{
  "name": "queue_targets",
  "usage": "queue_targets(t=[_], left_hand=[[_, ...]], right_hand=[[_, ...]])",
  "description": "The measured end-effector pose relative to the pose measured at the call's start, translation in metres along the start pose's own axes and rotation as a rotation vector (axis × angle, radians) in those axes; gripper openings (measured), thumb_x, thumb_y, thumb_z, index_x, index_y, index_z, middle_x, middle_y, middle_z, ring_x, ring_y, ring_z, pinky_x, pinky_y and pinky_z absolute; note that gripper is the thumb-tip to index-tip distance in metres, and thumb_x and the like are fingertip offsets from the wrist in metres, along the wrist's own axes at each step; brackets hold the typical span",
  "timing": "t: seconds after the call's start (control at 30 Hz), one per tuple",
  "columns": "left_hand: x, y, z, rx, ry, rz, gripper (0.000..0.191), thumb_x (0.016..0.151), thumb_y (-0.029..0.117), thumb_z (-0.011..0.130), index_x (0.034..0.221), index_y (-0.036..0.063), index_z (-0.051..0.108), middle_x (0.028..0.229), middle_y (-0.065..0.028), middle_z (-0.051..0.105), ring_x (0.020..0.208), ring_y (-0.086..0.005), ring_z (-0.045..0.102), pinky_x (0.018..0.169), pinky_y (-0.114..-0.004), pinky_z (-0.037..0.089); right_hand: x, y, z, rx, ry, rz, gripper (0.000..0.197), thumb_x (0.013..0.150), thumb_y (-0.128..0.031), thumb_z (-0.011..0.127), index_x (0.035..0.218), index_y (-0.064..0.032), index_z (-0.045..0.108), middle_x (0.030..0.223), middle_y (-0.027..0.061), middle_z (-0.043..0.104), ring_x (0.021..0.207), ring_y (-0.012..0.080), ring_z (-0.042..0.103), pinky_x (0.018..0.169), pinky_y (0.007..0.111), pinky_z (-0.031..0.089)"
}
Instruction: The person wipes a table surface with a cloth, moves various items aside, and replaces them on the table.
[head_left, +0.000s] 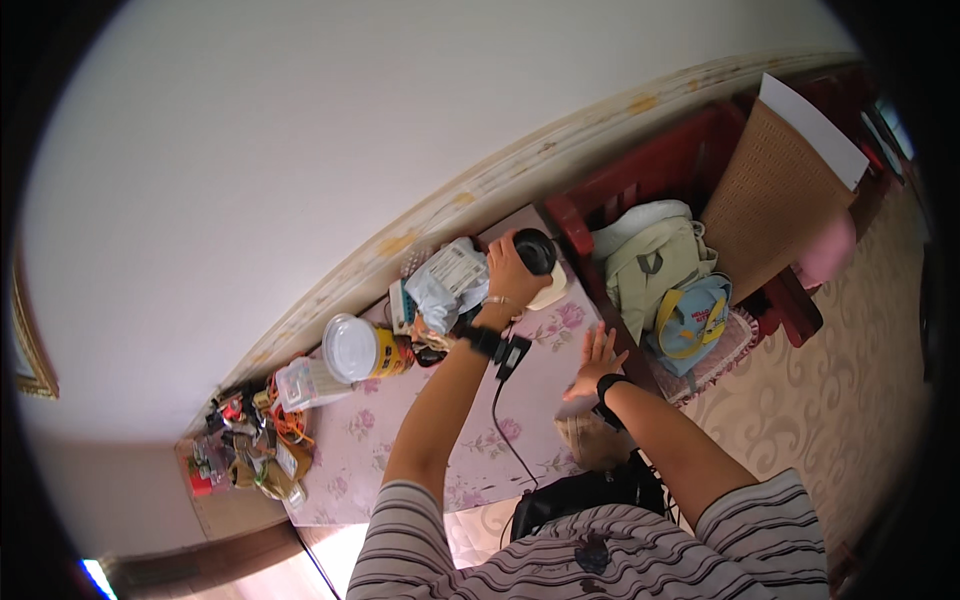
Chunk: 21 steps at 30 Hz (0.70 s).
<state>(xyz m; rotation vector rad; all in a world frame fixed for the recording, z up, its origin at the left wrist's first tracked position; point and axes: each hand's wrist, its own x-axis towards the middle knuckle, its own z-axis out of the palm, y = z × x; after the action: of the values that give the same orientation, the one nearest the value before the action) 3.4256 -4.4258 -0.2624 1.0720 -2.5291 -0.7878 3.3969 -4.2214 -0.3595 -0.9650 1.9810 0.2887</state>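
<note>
My left hand (516, 268) grips a black round object (535, 252), perhaps a bowl or a lid, at the far end of a table with a pink floral cover (491, 405). A cream-coloured item (555, 291) lies under it, mostly covered. Just beside that hand is a pale plastic mailing bag (450, 277) bearing a printed label. My right hand (596, 363) has its fingers spread and holds nothing, by the table's right edge. Below its wrist sits a beige cap-like fabric item (589, 435). A black device with a cable (511, 356) is strapped to my left forearm.
Along the wall stand a yellow-labelled plastic tub (352, 349), a clear plastic box (307, 382) and piled small goods (259, 450). To the right, a red wooden bench (652, 176) carries a pale green backpack (652, 251), a blue bag (694, 319) and a brown woven mat (776, 187).
</note>
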Motion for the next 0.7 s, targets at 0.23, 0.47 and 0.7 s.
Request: queue_targets(t=[0.23, 0.47, 0.7], left_hand=[[0.082, -0.033, 0.063, 0.181, 0.066, -0.346, 0.094, 0.050, 0.028, 0.083, 0.124, -0.0002, 0.031, 0.120, -0.0205, 0.041, 0.114, -0.0371, 0.042, 0.096, -0.041, 0.039], [0.107, -0.062, 0.096, 0.437, 0.025, -0.429, 0.090, 0.049, 0.040, 0.086, 0.115, 0.0018, 0.038, 0.108, -0.0161, 0.051, 0.103, -0.0320, 0.053, 0.089, -0.040, 0.044], [0.107, -0.077, 0.105, 0.537, 0.042, -0.466, 0.094, 0.052, 0.048, 0.083, 0.118, -0.0013, 0.039, 0.111, -0.0164, 0.050, 0.104, -0.0316, 0.051, 0.091, -0.039, 0.043]], right_hand=[[-0.001, -0.004, -0.001, 0.029, 0.022, -0.020, 0.140, 0.057, -0.059, 0.076, 0.142, -0.0048, -0.021, 0.143, 0.0238, -0.032, 0.132, 0.0452, -0.025, 0.098, 0.072, 0.009], [0.001, -0.001, -0.001, 0.066, -0.019, -0.018, 0.138, 0.058, -0.058, 0.075, 0.142, -0.0051, -0.021, 0.142, 0.0236, -0.033, 0.131, 0.0461, -0.027, 0.097, 0.073, 0.006], [-0.001, -0.004, -0.005, 0.052, -0.066, -0.011, 0.137, 0.060, -0.058, 0.074, 0.141, -0.0058, -0.022, 0.141, 0.0232, -0.035, 0.130, 0.0461, -0.028, 0.097, 0.073, 0.004]])
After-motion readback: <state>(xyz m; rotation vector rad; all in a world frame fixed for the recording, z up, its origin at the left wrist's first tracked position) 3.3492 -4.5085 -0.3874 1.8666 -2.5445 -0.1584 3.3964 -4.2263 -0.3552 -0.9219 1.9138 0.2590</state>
